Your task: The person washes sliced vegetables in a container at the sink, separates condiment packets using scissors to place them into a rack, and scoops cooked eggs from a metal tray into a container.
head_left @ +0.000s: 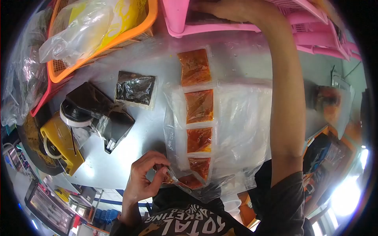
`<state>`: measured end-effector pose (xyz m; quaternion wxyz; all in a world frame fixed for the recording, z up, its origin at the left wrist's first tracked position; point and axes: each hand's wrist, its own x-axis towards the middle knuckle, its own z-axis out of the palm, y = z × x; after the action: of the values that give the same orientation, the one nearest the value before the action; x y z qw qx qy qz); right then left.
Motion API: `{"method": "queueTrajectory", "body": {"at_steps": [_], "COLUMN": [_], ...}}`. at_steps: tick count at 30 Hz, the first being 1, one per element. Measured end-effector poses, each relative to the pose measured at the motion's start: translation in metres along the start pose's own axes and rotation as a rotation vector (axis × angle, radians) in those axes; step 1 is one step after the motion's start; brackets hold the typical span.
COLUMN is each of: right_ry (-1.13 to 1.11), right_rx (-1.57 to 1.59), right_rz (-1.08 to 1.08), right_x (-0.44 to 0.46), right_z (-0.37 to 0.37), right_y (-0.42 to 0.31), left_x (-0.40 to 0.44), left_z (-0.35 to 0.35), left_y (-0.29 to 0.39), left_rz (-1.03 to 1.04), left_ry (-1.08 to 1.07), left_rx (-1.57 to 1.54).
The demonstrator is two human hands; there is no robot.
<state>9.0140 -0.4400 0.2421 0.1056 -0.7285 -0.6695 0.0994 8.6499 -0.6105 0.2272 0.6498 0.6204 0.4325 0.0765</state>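
Observation:
My left hand [146, 176] is at the table's near edge, thumb and fingers pinched on the near left edge of a clear plastic bag [244, 129]. A column of flat sachets with red-orange sauce [200, 105] runs along the left part of this bag. The nearest sachet [191, 181] lies tilted beside my left fingers, partly under creased plastic. My right arm stretches across the right side to the far end, where my right hand [228, 10] is at a pink plastic rack [220, 28]. Its fingers are in shadow at the frame's top, so their grip is hidden.
A dark-filled sachet [136, 88] lies left of the column, near a black tape dispenser [92, 103]. A yellow dispenser [63, 145] stands farther left. An orange basket [151, 17] with plastic bags occupies the far left. A box of packets [315, 153] is at right.

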Motion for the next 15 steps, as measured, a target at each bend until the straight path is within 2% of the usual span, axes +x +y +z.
{"method": "queueTrajectory", "body": {"at_steps": [11,13,14,15], "right_ry": [0.084,0.054,-0.147,-0.148], "right_rx": [-0.014,-0.02,-0.003,-0.008], "right_rz": [-0.006,0.014,0.134,0.131], "right_x": [0.0,-0.003,-0.004,-0.004], "right_z": [-0.002,-0.011,-0.02,-0.015], "right_y": [0.005,-0.003,-0.007,-0.001], "left_x": [0.002,0.002,0.003,0.003], "left_z": [-0.001,-0.002,-0.001,-0.001], "left_y": [0.001,0.001,0.001,0.001], "left_rz": [0.005,0.013,0.016,0.019], "left_ry": [0.006,0.009,0.009,0.007], "left_rx": [0.006,-0.001,-0.007,-0.012]}}
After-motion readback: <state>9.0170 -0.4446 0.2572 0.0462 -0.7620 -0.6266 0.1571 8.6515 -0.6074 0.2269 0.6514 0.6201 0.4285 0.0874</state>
